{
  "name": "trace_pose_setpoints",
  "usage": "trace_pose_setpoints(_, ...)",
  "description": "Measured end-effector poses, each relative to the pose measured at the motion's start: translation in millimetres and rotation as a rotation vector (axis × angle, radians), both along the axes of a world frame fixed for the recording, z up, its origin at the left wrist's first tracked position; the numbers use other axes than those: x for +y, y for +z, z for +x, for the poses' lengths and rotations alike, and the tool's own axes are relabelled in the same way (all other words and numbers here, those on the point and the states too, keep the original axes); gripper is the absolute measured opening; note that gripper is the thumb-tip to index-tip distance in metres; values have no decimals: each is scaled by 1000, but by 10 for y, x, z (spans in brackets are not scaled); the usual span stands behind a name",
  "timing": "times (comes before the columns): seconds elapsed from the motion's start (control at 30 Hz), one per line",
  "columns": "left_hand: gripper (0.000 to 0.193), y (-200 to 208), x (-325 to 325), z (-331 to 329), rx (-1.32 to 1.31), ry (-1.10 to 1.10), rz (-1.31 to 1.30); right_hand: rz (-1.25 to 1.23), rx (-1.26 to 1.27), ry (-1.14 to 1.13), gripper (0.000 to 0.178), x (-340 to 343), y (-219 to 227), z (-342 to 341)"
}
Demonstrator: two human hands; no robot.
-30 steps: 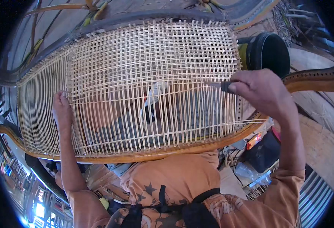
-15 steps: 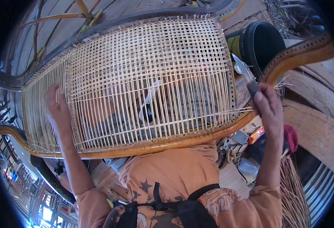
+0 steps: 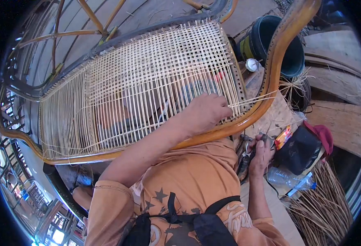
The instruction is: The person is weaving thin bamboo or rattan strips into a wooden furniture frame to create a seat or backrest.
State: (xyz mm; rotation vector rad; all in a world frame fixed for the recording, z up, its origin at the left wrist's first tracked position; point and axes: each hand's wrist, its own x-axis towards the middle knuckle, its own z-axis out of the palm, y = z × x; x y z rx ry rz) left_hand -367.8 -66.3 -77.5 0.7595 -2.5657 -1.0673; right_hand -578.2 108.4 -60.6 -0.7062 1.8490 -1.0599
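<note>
A woven cane panel (image 3: 155,65) fills the frame of a curved wooden seat in front of me. Its far part is a tight open grid, while the near part has mostly lengthwise strands. My left hand (image 3: 207,110) rests at the panel's near right corner, fingers curled on loose cane strands (image 3: 254,99) that stick out over the wooden rail (image 3: 238,126). Lower right, beyond the rail, my right hand (image 3: 260,158) is closed round a small tool with a dark handle (image 3: 263,138); a thin point seems to rise from it.
A dark bucket (image 3: 281,49) stands behind the rail's right arm, with a small white round container (image 3: 252,64) beside it. Near my right hand lie a red and yellow packet (image 3: 283,137), a dark bag (image 3: 297,151), a plastic bottle (image 3: 287,178) and a cane bundle (image 3: 324,197).
My left hand has moved right across the panel to its near right corner. My right hand, which held up a knife, has dropped toward the tools below the rail. The view has shifted.
</note>
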Motion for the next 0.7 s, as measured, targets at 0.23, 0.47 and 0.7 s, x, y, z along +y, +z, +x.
trace_pose_setpoints(0.23,10,-67,-55,-62,16,-63,-33,237,185,33,33,475,-378,-146)
trace_pose_setpoints(0.47,12,-74,-51,-136,88,-51,-18,285,162,7,33,556,-612,-233)
trace_pose_setpoints(0.7,12,-69,21,-161,55,-5,84,255,371,105,38,556,-595,-204)
